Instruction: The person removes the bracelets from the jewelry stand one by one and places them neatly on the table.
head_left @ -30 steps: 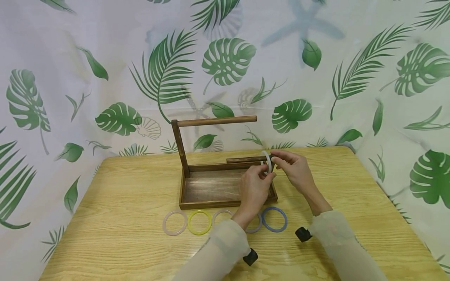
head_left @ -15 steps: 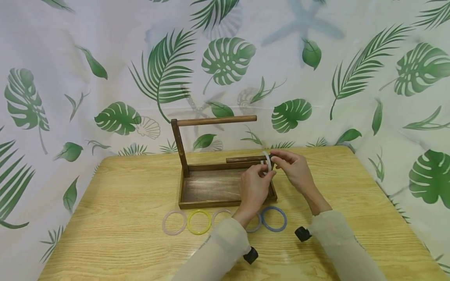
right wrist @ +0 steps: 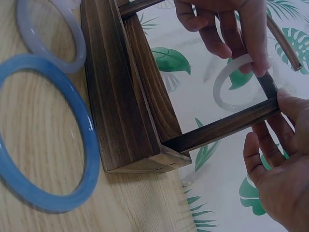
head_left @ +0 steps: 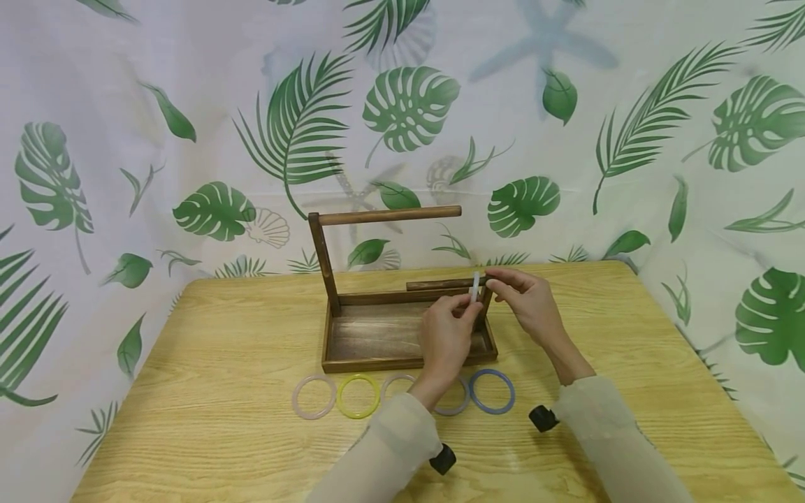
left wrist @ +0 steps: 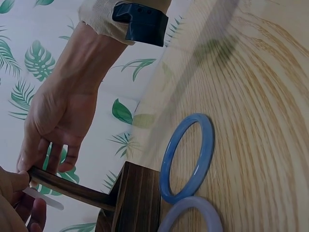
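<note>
My left hand (head_left: 445, 334) pinches a white bangle (right wrist: 222, 89) between thumb and fingers. The bangle stands edge-on at the lower rod (head_left: 438, 285) of a dark wooden bangle stand (head_left: 371, 365), near the rod's right end, and appears to ring it; fingers hide part of that crossing. My right hand (head_left: 531, 307) grips the stand's short post (right wrist: 222, 124) at its top corner, thumb on one side and fingers behind. In the left wrist view, the right hand (left wrist: 63, 116) reaches to that same corner.
Along the tray's front lies a row of bangles: a pale pink one (head_left: 295, 397), a yellow one (head_left: 338, 397), a partly hidden pale one (head_left: 397, 376), a lilac one (head_left: 466, 397) and a blue one (head_left: 512, 392). The stand's upper rod (head_left: 390, 215) juts right from a tall post (head_left: 323, 262).
The left hand has shifted slightly left along the lower rod with the white bangle, which has turned more edge-on to the head view. My right hand stays at the post's top.
</note>
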Demonstrator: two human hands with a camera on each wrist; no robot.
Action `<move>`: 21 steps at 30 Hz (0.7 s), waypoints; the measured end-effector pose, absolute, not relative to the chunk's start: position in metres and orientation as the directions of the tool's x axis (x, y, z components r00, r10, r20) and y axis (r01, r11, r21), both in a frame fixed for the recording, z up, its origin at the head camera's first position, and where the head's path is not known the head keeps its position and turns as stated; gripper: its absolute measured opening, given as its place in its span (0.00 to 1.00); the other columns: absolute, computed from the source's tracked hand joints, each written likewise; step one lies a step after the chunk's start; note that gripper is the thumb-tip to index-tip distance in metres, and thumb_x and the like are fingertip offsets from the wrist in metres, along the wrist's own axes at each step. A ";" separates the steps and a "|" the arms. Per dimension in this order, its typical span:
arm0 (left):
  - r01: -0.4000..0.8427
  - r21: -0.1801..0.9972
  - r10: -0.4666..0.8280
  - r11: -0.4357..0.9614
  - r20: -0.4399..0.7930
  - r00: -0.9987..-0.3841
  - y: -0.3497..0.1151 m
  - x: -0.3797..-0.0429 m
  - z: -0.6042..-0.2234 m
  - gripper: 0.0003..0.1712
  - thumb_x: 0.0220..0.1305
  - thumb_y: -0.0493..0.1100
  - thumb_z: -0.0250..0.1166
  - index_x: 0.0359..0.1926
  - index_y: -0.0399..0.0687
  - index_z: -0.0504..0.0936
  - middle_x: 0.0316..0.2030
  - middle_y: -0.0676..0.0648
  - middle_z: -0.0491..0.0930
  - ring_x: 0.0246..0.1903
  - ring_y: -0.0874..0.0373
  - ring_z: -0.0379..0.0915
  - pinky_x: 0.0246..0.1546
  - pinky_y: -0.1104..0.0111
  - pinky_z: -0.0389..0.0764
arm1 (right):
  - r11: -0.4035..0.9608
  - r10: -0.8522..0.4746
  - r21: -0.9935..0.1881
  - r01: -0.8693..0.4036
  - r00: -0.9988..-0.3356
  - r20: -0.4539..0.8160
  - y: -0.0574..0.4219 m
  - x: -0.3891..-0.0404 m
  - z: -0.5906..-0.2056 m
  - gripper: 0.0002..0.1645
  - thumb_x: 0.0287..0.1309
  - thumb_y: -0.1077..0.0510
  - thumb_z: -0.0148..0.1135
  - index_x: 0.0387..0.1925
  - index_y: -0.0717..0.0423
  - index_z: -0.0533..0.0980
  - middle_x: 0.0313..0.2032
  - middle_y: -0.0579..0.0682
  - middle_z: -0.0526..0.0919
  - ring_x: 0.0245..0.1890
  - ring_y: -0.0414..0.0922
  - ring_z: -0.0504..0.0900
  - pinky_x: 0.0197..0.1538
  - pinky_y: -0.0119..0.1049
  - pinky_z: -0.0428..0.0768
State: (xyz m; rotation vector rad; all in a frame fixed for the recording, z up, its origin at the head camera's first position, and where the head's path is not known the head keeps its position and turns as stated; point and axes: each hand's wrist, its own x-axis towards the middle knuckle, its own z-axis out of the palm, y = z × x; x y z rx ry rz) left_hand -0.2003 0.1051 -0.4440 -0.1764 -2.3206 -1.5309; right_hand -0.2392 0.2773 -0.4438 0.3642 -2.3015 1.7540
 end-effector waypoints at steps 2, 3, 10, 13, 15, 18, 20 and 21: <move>0.292 0.860 -0.093 0.418 0.360 -0.928 0.104 -0.201 -0.444 0.10 0.64 0.47 0.75 0.43 0.49 0.93 0.31 0.55 0.85 0.26 0.66 0.79 0.21 0.74 0.73 | 0.261 -0.060 -0.908 -0.328 -0.944 0.324 0.277 -0.239 -0.443 0.20 0.73 0.57 0.64 0.59 0.66 0.81 0.45 0.36 0.87 0.42 0.38 0.82 0.42 0.27 0.81; 0.290 0.860 -0.094 0.420 0.359 -0.929 0.103 -0.201 -0.444 0.10 0.64 0.47 0.75 0.44 0.50 0.93 0.30 0.55 0.85 0.26 0.67 0.79 0.21 0.74 0.72 | 0.265 -0.059 -0.906 -0.329 -0.944 0.325 0.278 -0.239 -0.443 0.20 0.73 0.57 0.64 0.59 0.66 0.81 0.45 0.37 0.87 0.41 0.38 0.82 0.42 0.27 0.81; 0.274 0.864 -0.108 0.423 0.348 -0.931 0.100 -0.199 -0.443 0.10 0.64 0.50 0.74 0.44 0.54 0.93 0.27 0.59 0.83 0.25 0.69 0.76 0.21 0.72 0.71 | 0.271 -0.055 -0.905 -0.328 -0.944 0.325 0.277 -0.238 -0.443 0.20 0.73 0.56 0.64 0.58 0.66 0.81 0.44 0.36 0.87 0.38 0.36 0.82 0.41 0.28 0.81; 0.273 0.865 -0.120 0.421 0.352 -0.928 0.098 -0.199 -0.443 0.10 0.64 0.50 0.74 0.43 0.55 0.94 0.28 0.59 0.84 0.26 0.68 0.78 0.22 0.72 0.72 | 0.268 -0.051 -0.907 -0.325 -0.945 0.324 0.277 -0.238 -0.443 0.21 0.73 0.57 0.64 0.58 0.68 0.80 0.42 0.35 0.87 0.37 0.36 0.82 0.40 0.28 0.80; 0.275 0.865 -0.125 0.420 0.355 -0.926 0.096 -0.198 -0.443 0.10 0.64 0.50 0.74 0.43 0.55 0.94 0.29 0.58 0.85 0.27 0.67 0.78 0.23 0.72 0.73 | 0.266 -0.049 -0.908 -0.323 -0.945 0.322 0.277 -0.238 -0.443 0.22 0.72 0.57 0.64 0.58 0.69 0.80 0.42 0.35 0.87 0.37 0.36 0.82 0.40 0.28 0.81; 0.280 0.866 -0.130 0.413 0.361 -0.924 0.094 -0.198 -0.444 0.09 0.64 0.49 0.75 0.43 0.53 0.94 0.29 0.57 0.85 0.27 0.66 0.78 0.23 0.71 0.73 | 0.272 -0.044 -0.908 -0.319 -0.947 0.319 0.277 -0.239 -0.444 0.21 0.72 0.56 0.64 0.58 0.68 0.81 0.42 0.34 0.87 0.36 0.36 0.82 0.40 0.28 0.81; 0.278 0.868 -0.134 0.411 0.359 -0.924 0.093 -0.198 -0.444 0.09 0.64 0.48 0.75 0.43 0.52 0.94 0.28 0.57 0.85 0.26 0.66 0.78 0.23 0.71 0.73 | 0.271 -0.043 -0.908 -0.320 -0.946 0.320 0.277 -0.240 -0.444 0.21 0.72 0.57 0.65 0.58 0.67 0.81 0.42 0.34 0.87 0.36 0.36 0.82 0.40 0.28 0.81; 0.276 0.869 -0.134 0.410 0.357 -0.924 0.092 -0.198 -0.444 0.09 0.64 0.48 0.75 0.43 0.52 0.94 0.28 0.57 0.85 0.26 0.66 0.78 0.23 0.71 0.72 | 0.271 -0.044 -0.908 -0.320 -0.946 0.321 0.277 -0.239 -0.444 0.20 0.72 0.57 0.65 0.58 0.66 0.81 0.42 0.33 0.87 0.36 0.36 0.82 0.40 0.28 0.81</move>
